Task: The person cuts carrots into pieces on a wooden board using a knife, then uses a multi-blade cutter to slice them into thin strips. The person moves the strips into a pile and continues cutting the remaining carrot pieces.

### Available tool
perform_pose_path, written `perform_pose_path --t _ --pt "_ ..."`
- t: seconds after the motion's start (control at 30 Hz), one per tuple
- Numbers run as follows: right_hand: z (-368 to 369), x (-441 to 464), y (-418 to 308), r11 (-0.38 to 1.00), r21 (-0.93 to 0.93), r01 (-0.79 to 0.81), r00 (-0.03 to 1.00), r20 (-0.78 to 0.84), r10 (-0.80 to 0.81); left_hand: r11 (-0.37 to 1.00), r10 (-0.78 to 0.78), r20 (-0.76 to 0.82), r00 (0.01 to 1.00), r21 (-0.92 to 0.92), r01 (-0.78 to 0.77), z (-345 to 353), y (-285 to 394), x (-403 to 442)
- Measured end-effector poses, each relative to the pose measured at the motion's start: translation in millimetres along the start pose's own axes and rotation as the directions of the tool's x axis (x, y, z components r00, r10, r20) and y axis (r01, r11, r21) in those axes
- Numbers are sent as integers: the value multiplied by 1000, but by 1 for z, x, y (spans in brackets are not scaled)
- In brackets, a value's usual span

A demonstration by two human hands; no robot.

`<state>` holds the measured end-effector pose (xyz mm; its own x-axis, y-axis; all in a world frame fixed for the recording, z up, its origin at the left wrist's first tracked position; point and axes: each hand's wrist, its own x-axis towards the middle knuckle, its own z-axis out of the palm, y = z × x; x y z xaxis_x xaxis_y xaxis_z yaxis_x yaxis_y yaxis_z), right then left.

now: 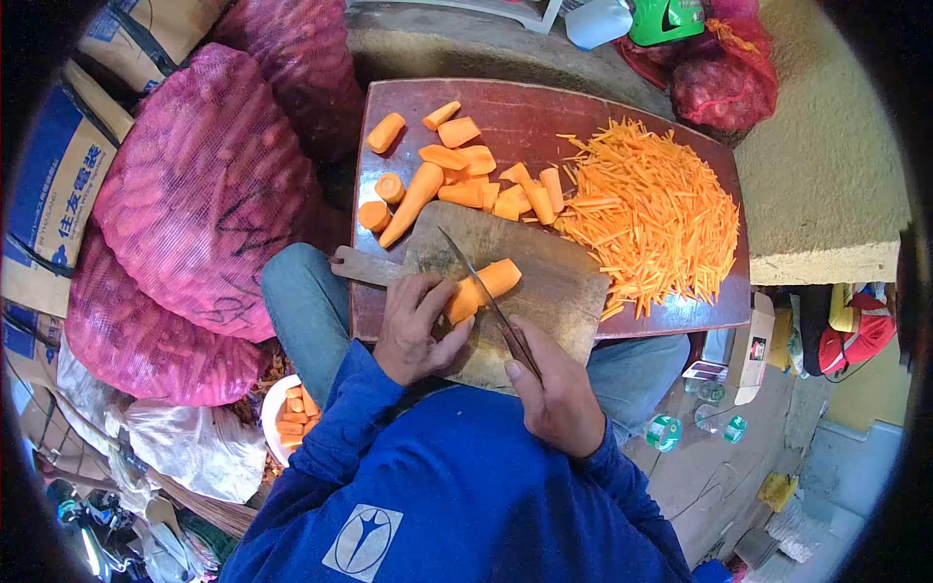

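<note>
A peeled carrot piece (500, 279) lies on the worn wooden cutting board (564, 277). My left hand (416, 328) is closed at its left end, fingers and thumb against it. In my right hand (559, 394) is the handle of a knife (483, 290); its dark blade slants up and left across the carrot. Whether the edge has entered the carrot, I cannot tell. Behind the board lie several peeled carrot chunks (466, 160) and one longer carrot (412, 204). A large heap of carrot shreds (661, 209) covers the right part of the red-brown table (525, 105).
Pink mesh sacks (209, 189) filled with carrots crowd the left side. Below them, a white bowl (275, 413) holds more carrot pieces. A red net bag (724, 83) sits at the back right by a concrete ledge (826, 165). Clear cups (709, 418) lie on the floor.
</note>
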<state>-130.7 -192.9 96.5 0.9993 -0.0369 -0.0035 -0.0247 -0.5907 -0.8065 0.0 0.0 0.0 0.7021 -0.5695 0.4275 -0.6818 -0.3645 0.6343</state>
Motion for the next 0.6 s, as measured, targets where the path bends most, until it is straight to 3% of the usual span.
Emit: perform_pose_path --t 0.1,0.3,0.47,0.6 --pt "-1 -1 5 999 -20 -48 998 31 49 1000 -24 -17 1000 -2 24 7 7 1" --pt "1 -3 5 998 -52 19 1000 -5 -19 1000 20 -19 1000 7 -20 6 5 1" --pt "-1 0 -3 992 47 -114 993 39 112 999 34 -14 999 37 -33 5 6 1" --pt "-3 -1 -1 992 68 -110 994 13 110 999 29 4 1000 35 -29 4 6 1"
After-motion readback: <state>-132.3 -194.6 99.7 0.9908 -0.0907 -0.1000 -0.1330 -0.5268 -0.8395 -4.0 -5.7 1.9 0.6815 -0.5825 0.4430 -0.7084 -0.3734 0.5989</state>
